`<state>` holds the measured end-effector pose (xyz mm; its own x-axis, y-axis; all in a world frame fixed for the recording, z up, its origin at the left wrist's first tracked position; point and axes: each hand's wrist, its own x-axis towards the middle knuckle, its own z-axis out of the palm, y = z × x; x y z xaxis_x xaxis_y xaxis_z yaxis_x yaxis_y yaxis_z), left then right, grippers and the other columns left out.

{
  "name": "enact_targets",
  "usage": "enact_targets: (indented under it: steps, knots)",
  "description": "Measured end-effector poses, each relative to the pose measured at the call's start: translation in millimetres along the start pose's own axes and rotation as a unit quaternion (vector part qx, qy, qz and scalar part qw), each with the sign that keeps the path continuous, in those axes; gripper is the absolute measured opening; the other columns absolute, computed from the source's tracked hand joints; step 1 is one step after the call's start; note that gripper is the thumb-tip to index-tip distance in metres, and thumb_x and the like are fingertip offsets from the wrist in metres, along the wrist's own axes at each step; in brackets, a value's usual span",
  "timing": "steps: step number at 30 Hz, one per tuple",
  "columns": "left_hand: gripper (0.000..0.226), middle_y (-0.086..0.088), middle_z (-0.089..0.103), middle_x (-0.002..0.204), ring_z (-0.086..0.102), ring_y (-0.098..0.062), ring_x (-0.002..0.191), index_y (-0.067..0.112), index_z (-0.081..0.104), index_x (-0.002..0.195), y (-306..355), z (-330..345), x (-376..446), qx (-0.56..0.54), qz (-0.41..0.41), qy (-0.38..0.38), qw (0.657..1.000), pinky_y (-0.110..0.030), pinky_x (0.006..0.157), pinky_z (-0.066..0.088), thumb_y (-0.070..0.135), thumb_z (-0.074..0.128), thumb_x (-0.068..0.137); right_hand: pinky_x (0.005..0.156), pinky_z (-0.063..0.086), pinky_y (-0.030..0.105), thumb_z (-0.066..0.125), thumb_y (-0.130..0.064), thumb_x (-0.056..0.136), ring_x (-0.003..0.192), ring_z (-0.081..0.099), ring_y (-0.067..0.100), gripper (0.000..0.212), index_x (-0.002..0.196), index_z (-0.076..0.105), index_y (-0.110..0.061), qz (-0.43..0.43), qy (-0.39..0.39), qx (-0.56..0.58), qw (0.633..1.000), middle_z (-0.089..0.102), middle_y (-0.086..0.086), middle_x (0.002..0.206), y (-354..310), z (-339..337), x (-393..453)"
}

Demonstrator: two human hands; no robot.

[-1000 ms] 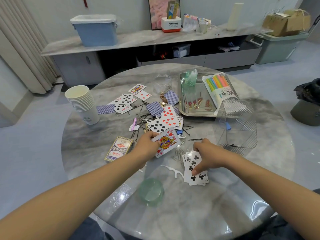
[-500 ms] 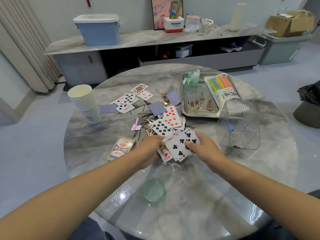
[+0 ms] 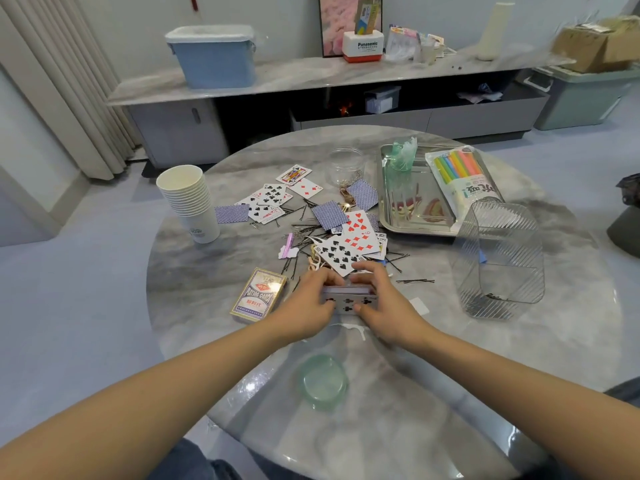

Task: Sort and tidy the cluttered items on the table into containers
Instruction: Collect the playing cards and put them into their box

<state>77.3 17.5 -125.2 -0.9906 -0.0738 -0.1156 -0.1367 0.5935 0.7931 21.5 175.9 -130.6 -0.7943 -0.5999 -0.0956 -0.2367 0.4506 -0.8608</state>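
Note:
A small stack of playing cards (image 3: 348,299), a clubs card on top, sits between my two hands above the round marble table (image 3: 519,375). My left hand (image 3: 313,296) grips its left end and my right hand (image 3: 379,299) grips its right end. The empty playing card box (image 3: 259,294) lies just left of my left hand. More loose cards (image 3: 346,251) lie scattered beyond my fingers, mixed with black hairpins (image 3: 414,281). Other cards (image 3: 268,202) lie farther back on the left.
A stack of paper cups (image 3: 188,199) stands at the left. A metal tray (image 3: 408,230) holds a pack of coloured straws (image 3: 460,174). A clear ribbed bin (image 3: 498,261) stands at the right, a small clear jar (image 3: 346,164) at the back, a green lid (image 3: 322,381) near me.
My right hand lifted the clubs cards off the table and brought them to my left hand's cards. Both hands now hold them together as one squared stack.

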Motion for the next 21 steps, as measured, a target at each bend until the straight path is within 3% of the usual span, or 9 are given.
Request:
enact_targets:
  steps: [3,5,9,12,15,17,19,21]
  knots:
    - [0.037,-0.003,0.041,0.124,0.044,-0.010,0.109,0.029,0.045,0.109,0.3,7.1,0.2,-0.039,-0.017,0.001,0.999,-0.013,0.084,0.033,-0.001,0.049,0.087,0.084,0.031,-0.001,0.053,0.002,0.088,0.115,0.045,0.010,0.056,0.133,0.030,-0.021,-0.012,-0.013,-0.029,0.999,0.043,-0.001,0.128,2.6,4.9,1.3]
    - [0.036,-0.003,0.040,0.123,0.043,-0.009,0.105,0.026,0.044,0.113,1.4,9.6,2.8,-0.040,-0.010,0.006,0.999,-0.007,0.076,0.032,0.000,0.048,0.088,0.080,0.028,-0.006,0.050,0.005,0.087,0.114,0.042,0.011,0.049,0.129,0.033,-0.016,-0.017,-0.003,-0.045,0.999,0.041,0.002,0.126,4.0,7.2,2.8]
    - [0.027,-0.002,0.047,0.112,0.045,-0.011,0.094,0.015,0.047,0.110,1.5,12.6,6.8,0.011,0.009,0.023,1.000,-0.008,0.066,0.034,-0.001,0.046,0.088,0.064,0.037,0.006,0.047,0.002,0.089,0.089,0.047,0.011,0.025,0.103,0.043,-0.019,-0.002,0.033,-0.091,0.995,0.049,0.001,0.104,1.6,5.7,5.8]
    - [0.026,0.000,0.054,0.101,0.051,-0.015,0.090,0.014,0.053,0.106,3.8,9.6,8.3,-0.033,-0.039,0.056,0.997,-0.017,0.067,0.041,-0.002,0.048,0.086,0.056,0.037,0.008,0.049,-0.002,0.090,0.085,0.049,0.012,0.021,0.107,0.048,-0.015,0.037,0.023,-0.109,0.993,0.055,0.002,0.104,-7.4,-0.6,11.9]
    - [0.022,-0.003,0.061,0.098,0.058,-0.019,0.086,0.021,0.056,0.093,7.9,-6.3,16.2,-0.173,-0.126,0.070,0.974,-0.031,0.074,0.050,0.001,0.056,0.084,0.067,0.044,0.023,0.053,-0.009,0.091,0.091,0.054,0.018,0.022,0.112,0.051,-0.016,0.088,-0.008,-0.094,0.992,0.057,0.002,0.103,-24.5,-15.7,21.7]
    - [0.019,-0.009,0.062,0.099,0.060,-0.022,0.086,0.020,0.057,0.093,12.9,-20.1,21.8,-0.280,-0.158,0.035,0.946,-0.037,0.077,0.051,0.002,0.055,0.087,0.077,0.048,0.034,0.056,-0.009,0.090,0.090,0.058,0.022,0.021,0.108,0.053,-0.017,0.118,-0.016,-0.036,0.992,0.060,0.005,0.101,-32.5,-24.7,31.6]
    - [0.018,-0.011,0.062,0.099,0.061,-0.025,0.088,0.016,0.057,0.100,15.3,-29.6,27.8,-0.319,-0.164,0.013,0.933,-0.041,0.080,0.051,0.001,0.051,0.091,0.075,0.048,0.036,0.057,-0.002,0.088,0.082,0.058,0.022,0.022,0.107,0.055,-0.011,0.139,-0.025,0.042,0.989,0.060,0.010,0.098,-38.0,-30.3,40.6]
    - [0.020,-0.012,0.063,0.103,0.062,-0.028,0.092,0.015,0.057,0.104,15.3,-36.3,33.5,-0.295,-0.158,0.029,0.942,-0.044,0.085,0.051,0.002,0.049,0.093,0.074,0.048,0.031,0.057,0.003,0.087,0.079,0.057,0.018,0.026,0.110,0.056,-0.007,0.147,-0.035,0.105,0.983,0.060,0.010,0.095,-41.1,-32.7,49.6]
